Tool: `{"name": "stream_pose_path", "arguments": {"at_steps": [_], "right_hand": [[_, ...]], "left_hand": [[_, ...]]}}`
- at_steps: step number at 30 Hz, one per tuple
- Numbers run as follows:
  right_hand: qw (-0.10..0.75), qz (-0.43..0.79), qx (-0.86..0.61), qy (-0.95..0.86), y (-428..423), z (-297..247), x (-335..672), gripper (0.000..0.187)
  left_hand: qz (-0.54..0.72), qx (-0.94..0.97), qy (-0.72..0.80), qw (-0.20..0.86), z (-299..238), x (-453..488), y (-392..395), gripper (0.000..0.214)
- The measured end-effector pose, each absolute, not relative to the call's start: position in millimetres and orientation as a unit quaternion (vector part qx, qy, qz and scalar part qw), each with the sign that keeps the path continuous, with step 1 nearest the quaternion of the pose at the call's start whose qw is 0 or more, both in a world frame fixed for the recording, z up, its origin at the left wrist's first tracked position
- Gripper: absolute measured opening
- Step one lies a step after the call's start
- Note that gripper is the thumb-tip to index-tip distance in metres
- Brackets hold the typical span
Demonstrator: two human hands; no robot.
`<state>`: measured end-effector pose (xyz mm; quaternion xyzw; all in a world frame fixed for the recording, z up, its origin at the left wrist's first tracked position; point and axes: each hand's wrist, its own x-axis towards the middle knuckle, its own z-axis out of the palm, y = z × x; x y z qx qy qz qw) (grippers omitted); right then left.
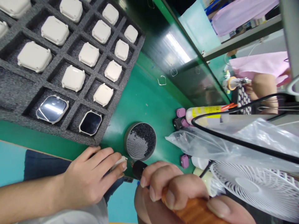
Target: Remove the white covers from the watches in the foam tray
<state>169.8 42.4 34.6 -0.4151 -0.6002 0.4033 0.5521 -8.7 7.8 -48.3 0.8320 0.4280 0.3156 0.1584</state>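
Note:
My left hand point(95, 174) is closed around a small white watch case point(121, 162) at the table's front edge, its fingers hiding most of it. In my right hand point(177, 189) is a screwdriver point(139, 169) with a black front and an orange-brown handle. Its tip points at the watch case; I cannot tell whether they touch. Just beyond both hands sits a round dish point(126, 141) with a dimpled bottom, partly covered by tiny dark pieces. To the left, a grey foam tray point(93, 74) holds several white watch cases, and two with dark glass faces lie in its nearest row.
Clear plastic bags point(224, 140), a black cable point(233, 135) and a white fan point(247, 186) crowd the right side. Small purple blocks point(184, 161) stand near a white bottle point(193, 114). Behind a glass panel point(173, 46), a co-worker's arm point(263, 87) shows.

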Motion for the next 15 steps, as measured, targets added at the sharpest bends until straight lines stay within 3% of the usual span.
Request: {"name": "stream_pose_path", "arguments": {"at_steps": [3,8,15], "right_hand": [[0.487,0.407,-0.503,-0.586,41.0,37.1,172.2,0.048],[0.458,0.429,-0.533,-0.567,42.6,38.3,184.0,0.056],[0.441,0.475,-0.462,-0.606,31.2,26.9,198.8,0.039]], "left_hand": [[0.317,0.831,0.429,0.159,-48.3,-8.5,7.4,0.033],[0.321,0.83,0.429,0.157,-46.7,-8.5,9.6,0.032],[0.325,0.827,0.432,0.152,-46.5,-8.9,10.6,0.034]]}}
